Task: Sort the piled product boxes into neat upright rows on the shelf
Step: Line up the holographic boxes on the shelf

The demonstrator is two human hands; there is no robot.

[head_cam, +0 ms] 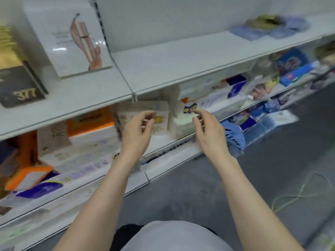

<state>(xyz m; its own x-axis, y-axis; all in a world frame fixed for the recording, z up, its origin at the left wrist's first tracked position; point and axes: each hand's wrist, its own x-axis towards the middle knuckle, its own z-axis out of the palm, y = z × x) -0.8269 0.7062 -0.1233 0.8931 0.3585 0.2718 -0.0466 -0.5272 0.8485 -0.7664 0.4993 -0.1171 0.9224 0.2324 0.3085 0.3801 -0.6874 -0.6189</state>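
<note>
As the left hand (pixel 137 132) and right hand (pixel 211 133) hover spread and empty at frame centre, they should flank the product boxes (pixel 163 113) on the shelf (pixel 163 144), squaring them upright.

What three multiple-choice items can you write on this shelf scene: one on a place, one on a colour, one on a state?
1. Where does the dark box marked 377 stand?
A. on the upper shelf, at the left
B. on the floor
C. in a hand

2. Which colour shows on the tilted box at the lower left?
A. green
B. orange
C. pink

3. What do the left hand and the right hand hold?
A. one box each
B. nothing
C. one box together

Answers: 1 A, it stands on the shelf board. 2 B, its edges are orange. 3 B, the fingers curl loosely round nothing.
</note>
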